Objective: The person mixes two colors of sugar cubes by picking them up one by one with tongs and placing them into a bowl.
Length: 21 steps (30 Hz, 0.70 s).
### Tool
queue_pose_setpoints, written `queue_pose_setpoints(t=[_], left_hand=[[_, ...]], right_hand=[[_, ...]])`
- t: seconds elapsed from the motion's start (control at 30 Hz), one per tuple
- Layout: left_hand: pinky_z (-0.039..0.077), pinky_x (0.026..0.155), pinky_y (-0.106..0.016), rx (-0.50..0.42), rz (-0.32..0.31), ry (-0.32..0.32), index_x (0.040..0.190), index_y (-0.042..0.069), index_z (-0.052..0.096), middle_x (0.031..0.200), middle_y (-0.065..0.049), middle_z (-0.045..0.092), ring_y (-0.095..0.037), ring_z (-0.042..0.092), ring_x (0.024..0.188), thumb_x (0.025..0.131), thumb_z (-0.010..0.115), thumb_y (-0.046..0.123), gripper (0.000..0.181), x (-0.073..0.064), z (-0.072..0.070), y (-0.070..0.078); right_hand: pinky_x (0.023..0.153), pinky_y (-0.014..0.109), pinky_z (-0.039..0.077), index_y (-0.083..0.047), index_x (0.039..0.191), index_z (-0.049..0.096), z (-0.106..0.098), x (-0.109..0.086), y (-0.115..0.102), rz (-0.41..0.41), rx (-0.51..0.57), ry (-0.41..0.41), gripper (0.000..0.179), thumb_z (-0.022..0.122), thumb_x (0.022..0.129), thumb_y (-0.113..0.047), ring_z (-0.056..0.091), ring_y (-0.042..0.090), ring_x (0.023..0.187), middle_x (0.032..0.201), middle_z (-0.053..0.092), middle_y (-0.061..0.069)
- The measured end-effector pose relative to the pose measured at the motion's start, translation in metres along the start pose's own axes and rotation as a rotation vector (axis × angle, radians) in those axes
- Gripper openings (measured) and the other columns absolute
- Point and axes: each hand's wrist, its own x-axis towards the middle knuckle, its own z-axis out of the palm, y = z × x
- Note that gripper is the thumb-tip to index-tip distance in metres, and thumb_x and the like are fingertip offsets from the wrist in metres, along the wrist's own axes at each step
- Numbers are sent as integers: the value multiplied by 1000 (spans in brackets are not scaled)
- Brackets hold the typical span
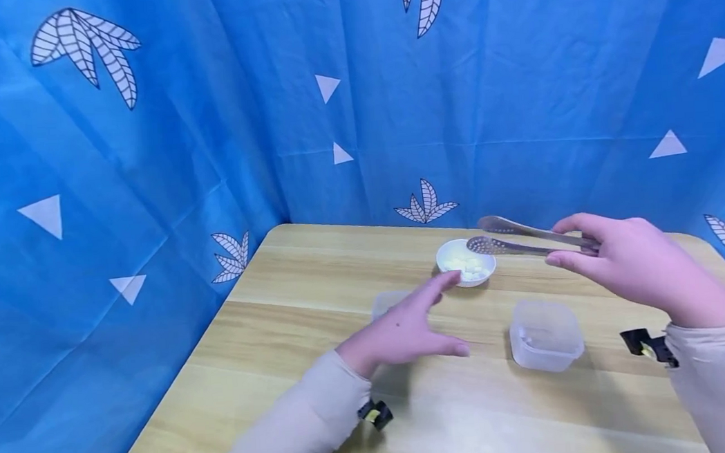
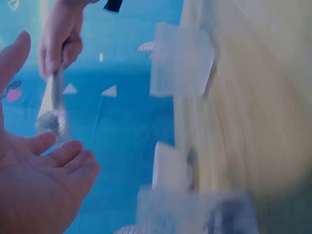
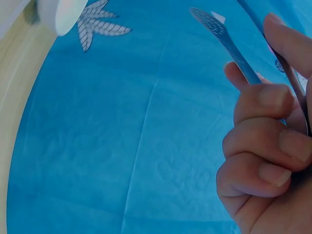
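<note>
My right hand (image 1: 645, 264) grips a pair of metal tongs (image 1: 488, 246) above the back right of the table. The two perforated tips stand apart and point left, overlapping the rim of a white bowl (image 1: 444, 257) in the head view. Several small white pieces (image 1: 472, 269) lie in that bowl. In the right wrist view, curled fingers (image 3: 258, 139) wrap the tongs' arms, and nothing shows between the tips. My left hand (image 1: 406, 328) hovers over the table with fingers and thumb spread, holding nothing. Partly hidden behind it is a clear plastic container (image 1: 384, 301).
A second translucent container (image 1: 547, 350) stands on the wooden table (image 1: 293, 314), nearer the right arm, with something small and pale inside. Blue patterned cloth (image 1: 368, 115) hangs behind the table and along its left side.
</note>
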Motion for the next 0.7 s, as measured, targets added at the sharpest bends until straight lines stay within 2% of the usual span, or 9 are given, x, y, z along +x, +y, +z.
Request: queue_pose_setpoints(t=[0.17,0.27,0.33,0.43,0.53,0.7], left_hand=[[27,117,-51,-33,-24,91,159,40,22,160,20,26,-28,29,147,77,86,47,104,-17,-26,-18],[25,116,-57,-46,-61,147,158,42,24,160,19,26,-32,26,148,78,86,45,101,-26,-39,-38],[24,116,-58,-51,-84,160,158,42,23,162,16,24,-34,24,149,78,85,44,101,-29,-47,-54],[22,117,-56,-97,-102,153,161,36,21,166,8,19,-38,21,149,80,85,40,103,-29,-56,-80],[19,120,-51,-199,-95,125,163,26,17,168,-1,14,-39,19,150,82,84,37,105,-25,-62,-105],[13,122,-44,-350,-35,29,164,18,7,168,-9,10,-28,13,153,82,83,39,114,-17,-65,-132]], right_hand=[[52,31,38,-18,125,66,10,-1,-10,-28,55,-27,44,69,94,-50,45,13,55,66,51,-6],[56,32,42,-18,122,68,21,5,-16,-50,71,-36,43,69,94,-50,49,12,60,70,55,-8],[57,32,43,-18,120,69,29,7,-20,-65,82,-42,42,70,93,-50,49,12,60,70,56,-9],[55,30,42,-20,117,71,40,11,-25,-78,92,-49,38,74,91,-48,49,9,58,69,55,-11],[54,30,41,-22,115,71,49,17,-35,-100,104,-57,34,76,90,-45,47,8,56,66,53,-12],[60,32,46,-25,110,72,62,33,-57,-145,107,-78,28,76,90,-43,54,3,62,74,63,-17]])
